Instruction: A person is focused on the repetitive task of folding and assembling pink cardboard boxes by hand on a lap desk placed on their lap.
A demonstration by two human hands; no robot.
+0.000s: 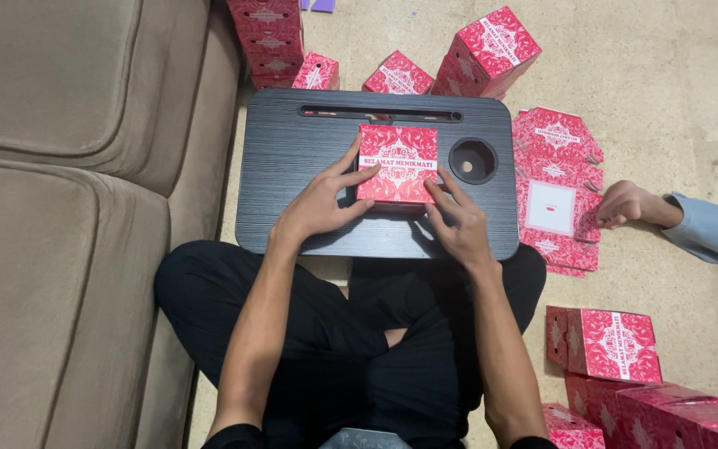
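A closed red cardboard box (398,163) with white ornament stands on a black lap table (292,158) over my crossed legs. My left hand (319,202) presses its left side, thumb and fingers spread along the edge. At the box's lower right corner my right hand (459,220) grips with the fingertips. Both hands hold the box against the table top.
Folded red boxes are stacked beyond the table (489,50) and at my right knee (612,342). Flat unfolded box sheets (557,195) lie right of the table. Another person's hand (627,203) in a blue sleeve rests on them. A brown sofa (68,208) stands at the left.
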